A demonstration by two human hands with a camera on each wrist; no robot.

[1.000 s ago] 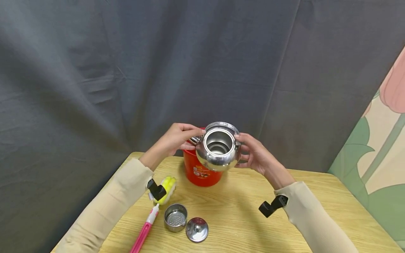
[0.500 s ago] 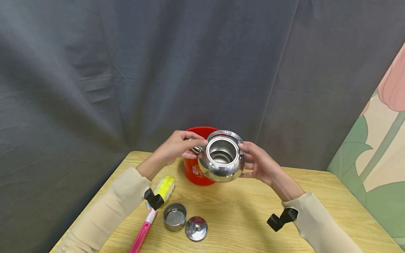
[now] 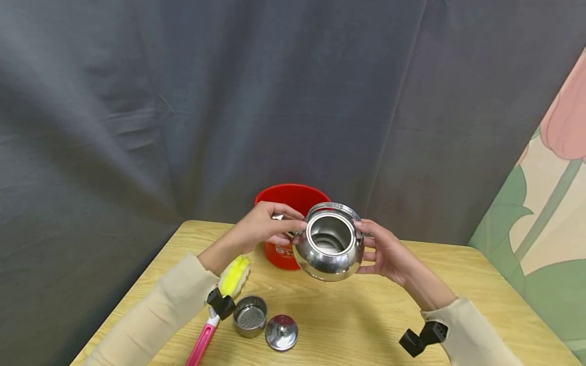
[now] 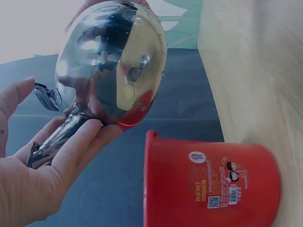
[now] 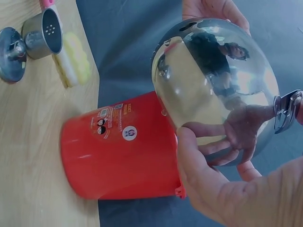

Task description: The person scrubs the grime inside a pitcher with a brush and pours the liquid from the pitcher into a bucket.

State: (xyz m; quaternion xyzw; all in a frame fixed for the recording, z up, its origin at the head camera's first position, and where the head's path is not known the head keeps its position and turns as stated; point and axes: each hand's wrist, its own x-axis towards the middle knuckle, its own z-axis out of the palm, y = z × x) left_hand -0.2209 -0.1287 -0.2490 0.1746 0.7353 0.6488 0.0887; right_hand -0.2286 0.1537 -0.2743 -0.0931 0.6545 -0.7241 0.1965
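A shiny stainless steel teapot is held above the table without a lid, its round mouth tilted towards me. My left hand grips it at the spout, the thumb up by the handle bracket. On the other side my right hand holds the body, thumb near the rim and fingers spread around the curve. Both wrist views show the polished body, with what look like small drops on it. Behind the teapot stands a red bucket, partly covered by the teapot and left hand.
On the table, at front left, stand a perforated metal strainer and a round metal lid. Left of them lies a brush with a pink handle and a yellow-and-white sponge head. A dark curtain hangs behind.
Both hands have brought the teapot down, nearer to me and slightly right, away from over the bucket. More of the bucket's opening shows now. The strainer, lid and brush stay put.
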